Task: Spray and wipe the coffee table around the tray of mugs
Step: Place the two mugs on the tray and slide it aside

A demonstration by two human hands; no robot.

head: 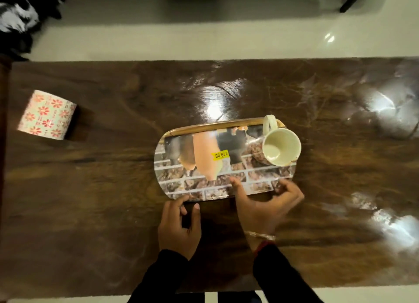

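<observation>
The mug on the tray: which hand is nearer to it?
Right. The right hand grips the tray's near edge just below the mug, thumb on the tray surface. The left hand is at the near edge further left, towards the tray's other end.

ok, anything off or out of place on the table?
The mug looks chipped at its near rim and sits at the tray's far right corner, handle past the edge. A yellow price sticker is on the tray. A patterned roll lies on its side, far left.
</observation>
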